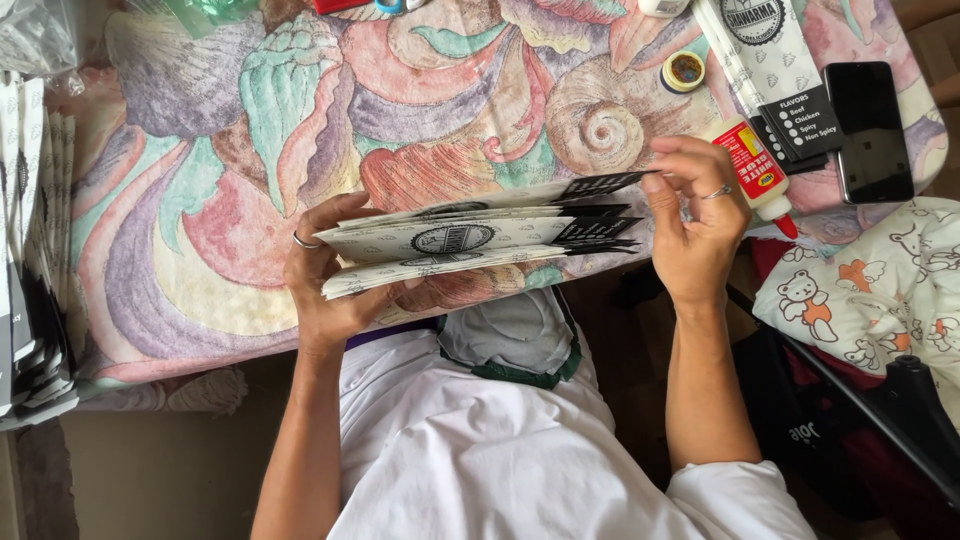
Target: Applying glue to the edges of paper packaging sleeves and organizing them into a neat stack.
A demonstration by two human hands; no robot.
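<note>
My left hand (325, 280) grips one end of a stack of flat white paper sleeves (470, 240) with black printed ends, held edge-on above the table's near edge. At the other end, my right hand (695, 215) pinches the black tip of the top sleeve between thumb and fingers. Each hand wears a ring. A white glue bottle (752, 170) with a red label and red tip lies just behind my right hand.
A shell-patterned cloth (300, 130) covers the table. On it lie a black phone (868, 130), more printed sleeves (775, 70) and a small round tin (684, 70). A pile of sleeves (25, 260) stands at the left. A bear-print fabric (880, 290) sits right.
</note>
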